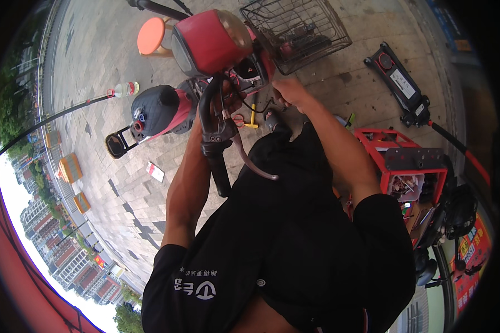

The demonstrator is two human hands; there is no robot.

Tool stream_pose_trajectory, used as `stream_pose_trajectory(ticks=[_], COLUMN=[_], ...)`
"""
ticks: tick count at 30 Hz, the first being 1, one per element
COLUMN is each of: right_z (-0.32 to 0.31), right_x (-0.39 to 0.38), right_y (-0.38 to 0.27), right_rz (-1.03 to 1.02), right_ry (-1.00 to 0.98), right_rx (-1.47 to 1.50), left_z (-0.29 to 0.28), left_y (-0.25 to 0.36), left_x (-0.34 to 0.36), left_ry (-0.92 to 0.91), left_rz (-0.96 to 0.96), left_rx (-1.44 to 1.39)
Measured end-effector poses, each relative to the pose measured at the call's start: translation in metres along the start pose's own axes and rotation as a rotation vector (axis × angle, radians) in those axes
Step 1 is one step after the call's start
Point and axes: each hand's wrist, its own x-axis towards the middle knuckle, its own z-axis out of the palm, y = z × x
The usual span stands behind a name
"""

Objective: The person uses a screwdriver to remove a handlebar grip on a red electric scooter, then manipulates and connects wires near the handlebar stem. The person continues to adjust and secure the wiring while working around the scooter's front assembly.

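A red electric scooter stands before me, its front housing above my hands. The black handlebar grip and silver brake lever jut toward me. My left hand is behind the handlebar among black cables, its fingers mostly hidden. Beside the scooter's red front panel, my right hand is closed with curled fingers; what it holds, if anything, is hidden. A loose black cable curves between the two hands.
A wire basket is at the scooter's front. A yellow-handled hammer lies by my foot. To the right are a floor jack and a red tool cart. An orange-topped stool and a bottle are left.
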Motion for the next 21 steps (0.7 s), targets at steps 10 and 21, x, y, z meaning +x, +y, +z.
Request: stream_pose_trajectory(ticks=[10, 21], right_z=[0.012, 0.03], right_x=[0.045, 0.015], right_y=[0.095, 0.087], right_rz=[0.022, -0.588], right_ry=[-0.072, -0.148], right_rx=[0.36, -0.786], left_z=[0.001, -0.001], left_y=[0.002, -0.002], left_x=[0.008, 0.004], left_ry=[-0.005, 0.011], left_rz=[-0.047, 0.015], left_rx=[-0.068, -0.103])
